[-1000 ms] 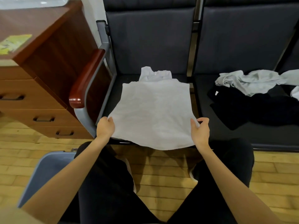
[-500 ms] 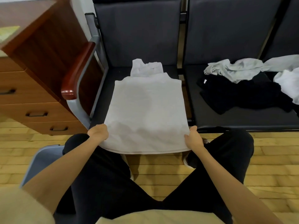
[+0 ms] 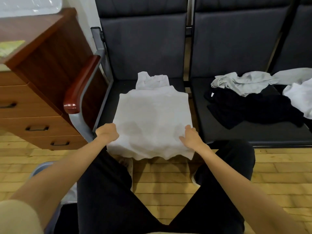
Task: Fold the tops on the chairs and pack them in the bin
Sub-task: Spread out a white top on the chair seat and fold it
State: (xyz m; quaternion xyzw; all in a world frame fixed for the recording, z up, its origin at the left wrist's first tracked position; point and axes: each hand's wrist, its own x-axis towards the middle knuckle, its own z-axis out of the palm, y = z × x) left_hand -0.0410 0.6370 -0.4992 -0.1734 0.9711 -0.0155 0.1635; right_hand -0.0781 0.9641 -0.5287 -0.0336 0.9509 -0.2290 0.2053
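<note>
Floor: pale wood boards [image 3: 162, 179] under a row of dark padded chairs, and the person sits facing them, knees apart.
Left chair [image 3: 108, 105]: this is our landmark, dark seat, grey frame, glossy red-brown armrest [image 3: 79, 88] on its left edge.
White top [image 3: 152, 122]: lying flat on the left chair's seat, shoulder straps toward the backrest, hem spilling rumpled over the front edge toward the person.
Left hand [image 3: 107, 132]: down at the top's near left corner, by the chair's front left edge, fingers curled into the cloth, gripping it.
Right hand [image 3: 190, 135]: on the top's near right part, fingers bent and resting on the fabric; whether it pinches the cloth, I cannot tell.
Right chair [image 3: 253, 132]: next seat to the right of the left chair, carrying a heap of unfolded clothes.
Black top [image 3: 249, 107]: spread across that seat.
Grey top [image 3: 243, 81]: crumpled behind it, toward the backrest.
Another pale garment [image 3: 300, 97]: at the far right edge.
Wooden dresser [image 3: 33, 98]: just left of the left chair's armrest, drawers with dark handles.
Bin [image 3: 42, 168]: a grey-blue rim on the floor, left of the chair and close by the person's left leg.
</note>
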